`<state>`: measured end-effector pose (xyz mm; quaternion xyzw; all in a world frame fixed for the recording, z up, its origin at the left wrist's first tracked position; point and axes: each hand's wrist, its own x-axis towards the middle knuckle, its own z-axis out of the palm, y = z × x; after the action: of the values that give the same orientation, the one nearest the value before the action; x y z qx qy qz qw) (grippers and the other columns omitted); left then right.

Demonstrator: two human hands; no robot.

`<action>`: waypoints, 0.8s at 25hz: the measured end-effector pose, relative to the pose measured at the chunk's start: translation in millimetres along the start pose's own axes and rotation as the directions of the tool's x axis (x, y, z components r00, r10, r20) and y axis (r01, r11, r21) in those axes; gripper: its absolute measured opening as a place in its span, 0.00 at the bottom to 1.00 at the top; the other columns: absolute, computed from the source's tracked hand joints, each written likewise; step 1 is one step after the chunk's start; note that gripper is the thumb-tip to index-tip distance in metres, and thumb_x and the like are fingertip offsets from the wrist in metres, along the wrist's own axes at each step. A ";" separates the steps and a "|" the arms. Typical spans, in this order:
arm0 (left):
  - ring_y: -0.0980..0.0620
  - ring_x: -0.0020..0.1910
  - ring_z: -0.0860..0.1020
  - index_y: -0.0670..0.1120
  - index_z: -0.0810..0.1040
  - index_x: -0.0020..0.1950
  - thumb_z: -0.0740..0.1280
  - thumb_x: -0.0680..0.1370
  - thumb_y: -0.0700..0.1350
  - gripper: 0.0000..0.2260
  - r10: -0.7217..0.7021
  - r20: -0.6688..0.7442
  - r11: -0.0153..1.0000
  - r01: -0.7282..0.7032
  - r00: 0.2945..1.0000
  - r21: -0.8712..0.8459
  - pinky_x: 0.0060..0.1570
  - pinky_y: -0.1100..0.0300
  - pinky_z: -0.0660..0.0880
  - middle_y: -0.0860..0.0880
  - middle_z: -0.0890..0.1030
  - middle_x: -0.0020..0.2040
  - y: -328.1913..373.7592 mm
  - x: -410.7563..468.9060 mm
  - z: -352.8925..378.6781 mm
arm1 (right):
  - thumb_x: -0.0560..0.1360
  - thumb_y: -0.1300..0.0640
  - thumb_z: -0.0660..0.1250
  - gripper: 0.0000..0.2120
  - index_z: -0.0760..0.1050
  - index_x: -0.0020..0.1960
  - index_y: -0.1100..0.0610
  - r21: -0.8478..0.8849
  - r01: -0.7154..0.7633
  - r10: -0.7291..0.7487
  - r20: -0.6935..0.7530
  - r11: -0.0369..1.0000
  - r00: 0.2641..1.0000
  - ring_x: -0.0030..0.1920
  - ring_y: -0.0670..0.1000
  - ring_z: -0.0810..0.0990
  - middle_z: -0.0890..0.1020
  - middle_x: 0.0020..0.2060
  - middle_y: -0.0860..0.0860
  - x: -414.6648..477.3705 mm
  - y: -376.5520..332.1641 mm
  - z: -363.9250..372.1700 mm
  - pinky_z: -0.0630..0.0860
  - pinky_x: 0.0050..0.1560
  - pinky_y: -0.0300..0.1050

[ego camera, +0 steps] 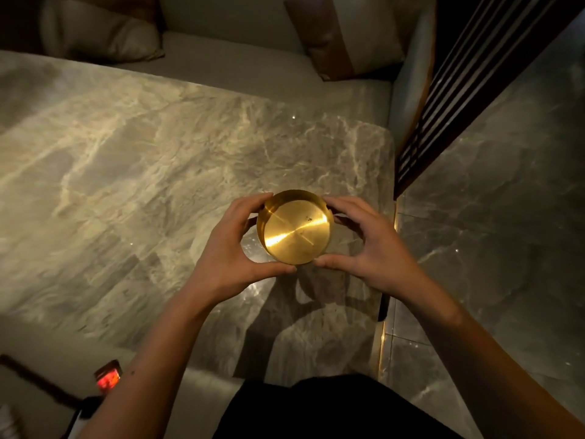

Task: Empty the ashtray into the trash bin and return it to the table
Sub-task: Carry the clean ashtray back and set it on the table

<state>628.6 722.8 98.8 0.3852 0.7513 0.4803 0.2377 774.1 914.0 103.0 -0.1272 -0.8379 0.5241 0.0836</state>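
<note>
A round gold metal ashtray is held between both hands above the right part of the marble table. Its inside shines and shows only a few small dark specks. My left hand wraps its left side, thumb under the near rim. My right hand wraps its right side in the same way. I cannot tell whether the ashtray touches the tabletop. No trash bin is in view.
A pale sofa with cushions runs along the table's far side. A dark slatted screen and glossy marble floor lie to the right. A small red-lit object sits at the lower left.
</note>
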 end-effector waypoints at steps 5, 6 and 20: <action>0.59 0.66 0.72 0.48 0.69 0.71 0.82 0.59 0.51 0.43 -0.023 -0.043 0.999 0.025 0.999 0.045 0.63 0.69 0.70 0.55 0.72 0.66 3.1 -22.4 -6.8 | 0.62 0.49 0.80 0.41 0.69 0.71 0.52 0.026 0.019 -0.020 0.073 0.999 0.997 0.65 0.44 0.73 0.74 0.63 0.47 0.8 1.3 11.2 0.71 0.68 0.43; 0.60 0.66 0.72 0.48 0.69 0.71 0.82 0.59 0.51 0.43 -0.027 -0.037 0.998 0.029 0.999 0.053 0.62 0.70 0.69 0.55 0.72 0.66 2.6 -25.0 -12.7 | 0.62 0.50 0.80 0.41 0.69 0.71 0.53 0.025 0.017 -0.018 0.073 1.000 0.997 0.65 0.44 0.73 0.74 0.63 0.48 1.7 -1.9 16.7 0.72 0.67 0.44; 0.61 0.65 0.72 0.49 0.69 0.71 0.82 0.58 0.53 0.44 -0.008 0.090 1.000 0.008 0.996 0.006 0.64 0.67 0.70 0.56 0.73 0.66 -112.4 0.3 -197.2 | 0.60 0.45 0.79 0.42 0.69 0.70 0.52 -0.006 -0.100 0.100 -0.082 0.995 0.992 0.64 0.47 0.74 0.75 0.63 0.48 116.6 -62.1 184.1 0.72 0.67 0.46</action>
<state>445.7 589.7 81.0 0.4040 0.7427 0.4595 0.2723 604.8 765.4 79.2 -0.1907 -0.8290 0.5179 0.0907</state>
